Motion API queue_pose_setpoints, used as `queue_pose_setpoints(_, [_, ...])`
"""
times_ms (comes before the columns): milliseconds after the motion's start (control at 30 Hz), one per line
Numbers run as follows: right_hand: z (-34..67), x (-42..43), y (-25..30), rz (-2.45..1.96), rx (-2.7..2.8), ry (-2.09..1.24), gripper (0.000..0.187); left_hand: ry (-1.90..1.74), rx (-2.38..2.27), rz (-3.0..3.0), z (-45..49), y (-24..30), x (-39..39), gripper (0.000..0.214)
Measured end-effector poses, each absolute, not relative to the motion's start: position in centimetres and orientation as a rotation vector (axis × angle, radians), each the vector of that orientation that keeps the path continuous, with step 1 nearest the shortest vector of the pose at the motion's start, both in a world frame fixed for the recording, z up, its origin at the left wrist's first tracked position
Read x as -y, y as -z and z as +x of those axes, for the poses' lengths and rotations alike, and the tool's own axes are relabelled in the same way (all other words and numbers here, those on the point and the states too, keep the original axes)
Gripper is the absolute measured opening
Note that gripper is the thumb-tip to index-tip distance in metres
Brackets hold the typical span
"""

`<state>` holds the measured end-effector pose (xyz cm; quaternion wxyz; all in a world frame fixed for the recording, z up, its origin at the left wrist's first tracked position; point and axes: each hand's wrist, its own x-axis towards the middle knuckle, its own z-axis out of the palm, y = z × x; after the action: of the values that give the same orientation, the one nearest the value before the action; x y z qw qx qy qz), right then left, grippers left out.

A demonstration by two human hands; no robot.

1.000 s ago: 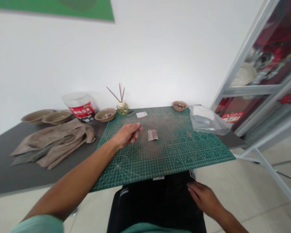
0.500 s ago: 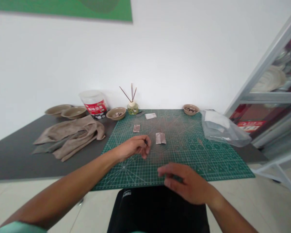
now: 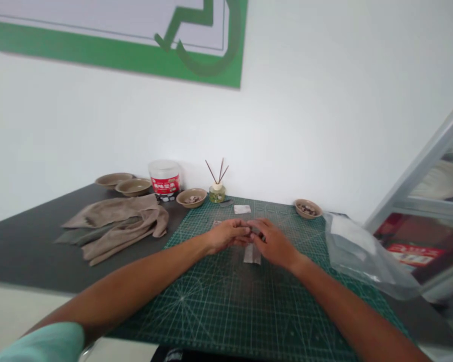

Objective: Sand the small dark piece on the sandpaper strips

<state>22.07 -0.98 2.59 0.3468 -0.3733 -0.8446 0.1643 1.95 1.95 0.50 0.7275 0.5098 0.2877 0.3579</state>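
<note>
Fingers: left hand [image 3: 228, 235] and right hand [image 3: 274, 245] touch at the tips; grasp cannot be told.
Under fingertips: paper piece [image 3: 252, 254].
Care: a steady, light pinch seems best.

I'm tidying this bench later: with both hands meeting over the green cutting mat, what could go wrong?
Whatever sits between the left hand and right hand is too small to see; dropped, it might get lost on the green gridded cutting mat. A forward slip could knock the small glass reed-diffuser bottle behind them.

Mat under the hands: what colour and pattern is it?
The mat is dark green with pale grid lines and shapes; head view shows it best.
</note>
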Motion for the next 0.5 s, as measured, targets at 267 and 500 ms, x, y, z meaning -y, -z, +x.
queue_pose_setpoints(267, [21.0,-3.4,-0.9,-0.950,2.119,-0.233,0.035,-1.019,-0.541,1.102,3.8,0.7,-4.8,0.027])
queue_pose_setpoints(500, [21.4,-4.3,0.4,-0.961,2.058,-0.173,0.024,-0.998,-0.551,1.080,3.9,0.8,-5.9,0.029])
